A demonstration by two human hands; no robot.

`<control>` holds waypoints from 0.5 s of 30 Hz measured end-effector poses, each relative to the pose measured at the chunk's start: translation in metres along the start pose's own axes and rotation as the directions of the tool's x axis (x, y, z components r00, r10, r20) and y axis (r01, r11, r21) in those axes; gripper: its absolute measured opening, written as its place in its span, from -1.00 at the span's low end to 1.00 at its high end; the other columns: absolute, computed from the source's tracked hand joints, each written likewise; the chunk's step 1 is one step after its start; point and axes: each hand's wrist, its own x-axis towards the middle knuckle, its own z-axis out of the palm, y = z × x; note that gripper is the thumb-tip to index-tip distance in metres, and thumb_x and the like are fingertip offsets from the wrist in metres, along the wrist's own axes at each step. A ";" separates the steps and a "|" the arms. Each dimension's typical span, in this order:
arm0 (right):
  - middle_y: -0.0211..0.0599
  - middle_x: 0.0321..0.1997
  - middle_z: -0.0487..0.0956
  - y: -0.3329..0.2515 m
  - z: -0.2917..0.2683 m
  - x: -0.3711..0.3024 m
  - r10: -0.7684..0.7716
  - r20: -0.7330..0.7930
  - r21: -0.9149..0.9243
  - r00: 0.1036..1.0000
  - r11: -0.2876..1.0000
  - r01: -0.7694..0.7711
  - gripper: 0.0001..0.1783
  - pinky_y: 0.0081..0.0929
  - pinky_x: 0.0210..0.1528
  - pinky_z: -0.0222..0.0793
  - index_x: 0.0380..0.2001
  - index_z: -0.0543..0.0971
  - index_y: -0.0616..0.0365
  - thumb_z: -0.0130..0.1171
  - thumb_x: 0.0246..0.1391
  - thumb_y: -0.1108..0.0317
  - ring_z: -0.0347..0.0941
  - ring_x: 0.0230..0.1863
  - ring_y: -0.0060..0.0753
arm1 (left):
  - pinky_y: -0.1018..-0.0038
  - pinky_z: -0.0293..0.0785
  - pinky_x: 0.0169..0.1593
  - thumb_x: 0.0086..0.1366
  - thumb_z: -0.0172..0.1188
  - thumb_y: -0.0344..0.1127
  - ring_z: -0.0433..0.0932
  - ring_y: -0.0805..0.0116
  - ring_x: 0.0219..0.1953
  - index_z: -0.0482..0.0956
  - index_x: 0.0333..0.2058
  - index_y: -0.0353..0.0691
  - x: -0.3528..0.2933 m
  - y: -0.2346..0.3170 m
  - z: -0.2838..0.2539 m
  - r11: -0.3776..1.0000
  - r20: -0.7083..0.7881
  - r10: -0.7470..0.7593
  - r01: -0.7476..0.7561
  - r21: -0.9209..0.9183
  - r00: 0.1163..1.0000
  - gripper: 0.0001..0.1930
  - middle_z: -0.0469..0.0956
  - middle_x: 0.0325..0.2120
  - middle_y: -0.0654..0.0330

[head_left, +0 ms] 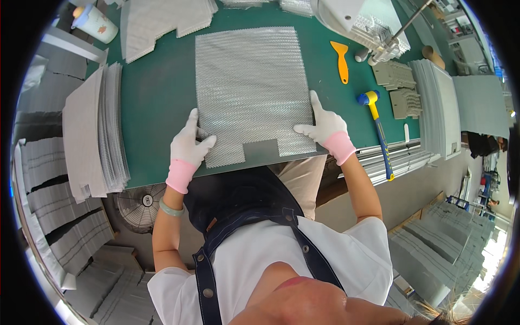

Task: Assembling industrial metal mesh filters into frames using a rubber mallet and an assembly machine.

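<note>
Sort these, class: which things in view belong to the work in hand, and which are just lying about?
In the work:
silvery mesh sheet
left hand, at its left edge
right hand, at its right edge

Apparently lying about:
orange scraper
blue-and-yellow mallet
cup

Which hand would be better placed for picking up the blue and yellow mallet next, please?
Probably the right hand: it is at the right edge of the mesh sheet, with the mallet lying to its right. The left hand is across the sheet, farther away.
</note>
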 end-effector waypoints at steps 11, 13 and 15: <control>-0.01 -0.40 0.53 0.000 0.015 -0.022 -0.001 -0.214 -0.136 0.977 0.990 -0.029 0.09 -0.21 -0.42 0.38 0.22 -0.09 0.06 0.20 -0.30 -0.16 0.46 -0.42 0.05 | 0.24 0.23 0.06 -0.02 0.17 0.07 0.17 0.06 0.11 0.24 0.07 -0.06 0.169 -0.004 -0.117 0.957 -0.720 0.198 0.028 0.289 0.665 -0.32 0.17 0.08 0.02; 0.00 -0.39 0.52 0.009 0.020 -0.022 -0.070 -0.274 -0.145 0.959 0.989 0.030 0.10 -0.22 -0.40 0.38 0.23 -0.09 0.07 0.21 -0.30 -0.15 0.46 -0.41 0.05 | 0.25 0.23 0.05 -0.06 0.17 0.11 0.12 0.03 0.13 0.20 0.09 0.06 0.223 -0.004 -0.145 0.913 -0.749 -0.026 0.321 0.252 0.662 -0.28 0.14 0.10 0.03; 0.01 -0.37 0.52 0.006 0.018 -0.022 -0.029 -0.222 -0.155 0.975 0.988 -0.006 0.12 -0.22 -0.39 0.38 0.23 -0.08 0.07 0.18 -0.32 -0.23 0.46 -0.39 0.05 | 0.24 0.21 0.06 -0.12 0.18 0.16 0.07 -0.05 0.16 0.04 0.17 0.20 0.259 -0.022 -0.165 0.841 -0.682 -0.251 0.504 0.198 0.687 -0.16 0.10 0.12 -0.01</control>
